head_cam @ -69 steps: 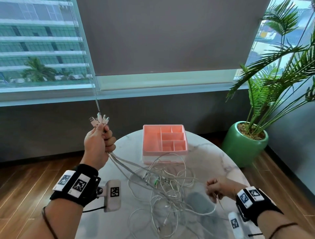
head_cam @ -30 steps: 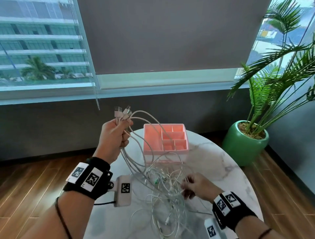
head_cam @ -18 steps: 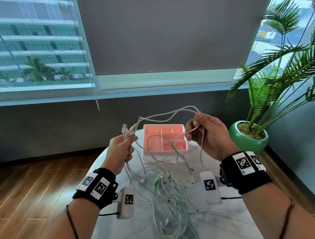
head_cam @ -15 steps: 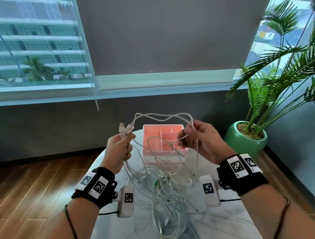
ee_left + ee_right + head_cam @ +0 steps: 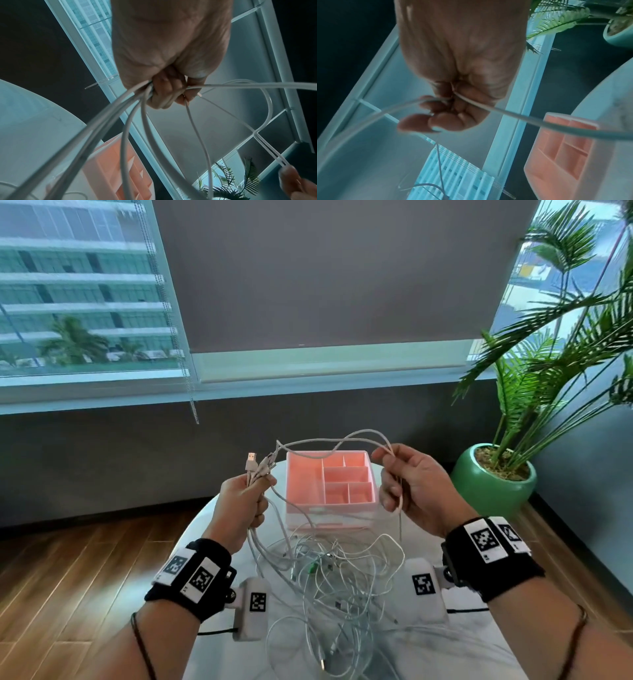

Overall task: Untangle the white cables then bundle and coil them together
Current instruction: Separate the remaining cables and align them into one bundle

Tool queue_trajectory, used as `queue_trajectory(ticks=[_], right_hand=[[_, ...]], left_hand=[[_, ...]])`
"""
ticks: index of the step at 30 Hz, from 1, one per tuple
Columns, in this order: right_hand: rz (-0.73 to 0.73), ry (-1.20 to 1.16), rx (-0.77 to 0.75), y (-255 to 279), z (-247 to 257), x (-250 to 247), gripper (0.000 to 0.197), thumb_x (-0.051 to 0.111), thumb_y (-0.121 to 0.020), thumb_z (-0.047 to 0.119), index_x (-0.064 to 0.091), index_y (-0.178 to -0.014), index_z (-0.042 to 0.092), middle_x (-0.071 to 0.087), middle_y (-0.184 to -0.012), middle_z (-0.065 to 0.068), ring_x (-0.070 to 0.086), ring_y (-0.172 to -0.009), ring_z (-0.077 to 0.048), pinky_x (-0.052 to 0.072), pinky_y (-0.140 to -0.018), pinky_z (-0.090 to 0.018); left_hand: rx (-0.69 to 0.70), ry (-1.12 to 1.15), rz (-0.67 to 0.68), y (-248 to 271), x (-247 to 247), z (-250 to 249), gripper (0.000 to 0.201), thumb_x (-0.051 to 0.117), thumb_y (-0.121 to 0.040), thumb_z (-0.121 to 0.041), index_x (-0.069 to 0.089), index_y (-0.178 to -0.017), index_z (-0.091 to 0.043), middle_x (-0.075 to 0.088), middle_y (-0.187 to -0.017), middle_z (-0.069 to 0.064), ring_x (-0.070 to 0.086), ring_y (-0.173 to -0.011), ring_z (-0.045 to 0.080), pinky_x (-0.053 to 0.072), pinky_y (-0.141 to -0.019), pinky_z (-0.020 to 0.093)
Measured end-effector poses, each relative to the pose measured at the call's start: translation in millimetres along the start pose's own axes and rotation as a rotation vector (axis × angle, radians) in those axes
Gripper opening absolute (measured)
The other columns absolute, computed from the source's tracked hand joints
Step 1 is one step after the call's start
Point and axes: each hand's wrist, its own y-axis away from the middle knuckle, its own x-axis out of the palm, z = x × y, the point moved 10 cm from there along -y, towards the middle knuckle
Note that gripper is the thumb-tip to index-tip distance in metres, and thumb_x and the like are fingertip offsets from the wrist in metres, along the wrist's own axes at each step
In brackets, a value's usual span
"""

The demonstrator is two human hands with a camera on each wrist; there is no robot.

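No readable writing shows; the black wristbands [image 5: 191,573] carry only square coded markers. The left hand [image 5: 241,505] is clenched around a bundle of white cables [image 5: 329,580] just below their plugs [image 5: 260,467], the rest hanging into a tangle on the marble table [image 5: 455,648]. The right hand [image 5: 416,491] pinches one cable, which arcs back to the left fist above the pink organizer [image 5: 330,484] (its front partly hidden by cables). The right wrist view is blurred.
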Motion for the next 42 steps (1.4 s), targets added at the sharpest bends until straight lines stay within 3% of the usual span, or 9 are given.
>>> queue_trajectory(ticks=[9,16,21,25,30,32,35,40,42], right_hand=[[-0.26,0.504,0.056,11.6,-31.5,-128.0,0.012,0.064,-0.095,0.013,0.068,-0.086,0.007,0.032,-0.051,-0.002,0.025,-0.04,-0.012,0.024,-0.039,-0.019],[-0.786,0.822,0.106,108.3,-13.2,-303.2,0.009,0.072,-0.089,0.018,0.075,-0.083,0.012,0.054,-0.051,-0.003,0.043,-0.047,-0.018,0.035,-0.04,-0.016],[-0.588,1.012,0.581,149.0,-118.8,-360.3,0.024,0.067,-0.079,-0.012,0.077,-0.076,0.01,0.072,-0.061,-0.006,0.066,-0.063,-0.033,0.047,-0.063,-0.031],[-0.367,1.05,0.608,126.9,-164.1,-318.7,0.042,0.049,-0.081,-0.016,0.072,-0.074,0.018,0.074,-0.088,-0.013,0.068,-0.093,-0.038,0.052,-0.085,-0.041],[-0.228,0.83,0.107,55.1,-87.4,-139.1,0.019,0.075,-0.086,0.017,0.064,-0.093,0.03,0.069,-0.099,0.007,0.067,-0.101,-0.015,0.05,-0.095,-0.032],[0.003,0.799,0.008,40.2,-62.2,-43.2,0.043,0.073,-0.079,0.048,0.06,-0.116,0.031,0.065,-0.117,0.014,0.061,-0.109,0.002,0.048,-0.097,-0.022],[0.275,0.827,-0.02,33.1,-58.6,62.4,0.078,0.077,-0.076,0.053,0.044,-0.143,0.03,0.057,-0.132,0.016,0.054,-0.119,0.003,0.044,-0.099,-0.018],[0.381,0.599,0.05,34.2,-93.3,119.0,0.007,0.054,-0.099,0.013,0.06,-0.101,0.01,0.056,-0.062,0.0,0.06,-0.052,-0.025,0.053,-0.058,-0.04],[0.378,0.587,0.128,42.2,-112.6,101.0,0.019,0.05,-0.101,0.014,0.062,-0.087,0.013,0.047,-0.054,0.003,0.047,-0.042,-0.017,0.045,-0.048,-0.036]], left_hand=[[0.023,0.008,0.023,3.1,-8.3,-7.2,0.014,0.063,-0.097,-0.017,0.063,-0.094,-0.003,0.028,-0.056,-0.006,0.024,-0.043,0.008,0.022,-0.037,0.021],[0.036,0.204,-0.066,-1.7,-32.1,-18.2,0.025,0.06,-0.1,-0.032,0.061,-0.085,-0.012,0.025,-0.06,-0.003,0.02,-0.041,0.007,0.018,-0.038,0.018],[0.035,0.287,-0.043,-0.2,-15.9,-22.0,0.031,0.061,-0.098,-0.036,0.057,-0.076,-0.015,0.029,-0.056,-0.006,0.021,-0.04,0.005,0.019,-0.035,0.016],[0.039,0.292,-0.006,4.7,7.9,-25.9,0.033,0.061,-0.098,-0.037,0.054,-0.075,-0.016,0.029,-0.056,-0.006,0.02,-0.04,0.005,0.019,-0.036,0.016],[0.033,0.31,0.05,15.3,39.4,-37.9,0.033,0.057,-0.1,-0.036,0.051,-0.074,-0.017,0.027,-0.055,-0.006,0.02,-0.04,0.006,0.019,-0.036,0.016],[0.041,0.32,0.084,18.7,52.5,-45.8,0.033,0.056,-0.101,-0.036,0.049,-0.074,-0.018,0.025,-0.055,-0.006,0.019,-0.041,0.006,0.018,-0.037,0.016],[0.066,0.35,0.114,23.1,66.1,-60.0,0.033,0.054,-0.103,-0.034,0.046,-0.074,-0.02,0.025,-0.055,-0.007,0.017,-0.041,0.006,0.017,-0.038,0.015],[0.164,0.403,0.079,21.2,51.7,-96.8,0.035,0.05,-0.104,-0.034,0.045,-0.073,-0.02,0.024,-0.056,-0.005,0.018,-0.04,0.006,0.016,-0.039,0.015],[0.187,0.423,0.012,16.0,27.8,-108.9,0.037,0.05,-0.104,-0.037,0.045,-0.071,-0.021,0.024,-0.056,-0.005,0.017,-0.041,0.006,0.015,-0.039,0.016]])
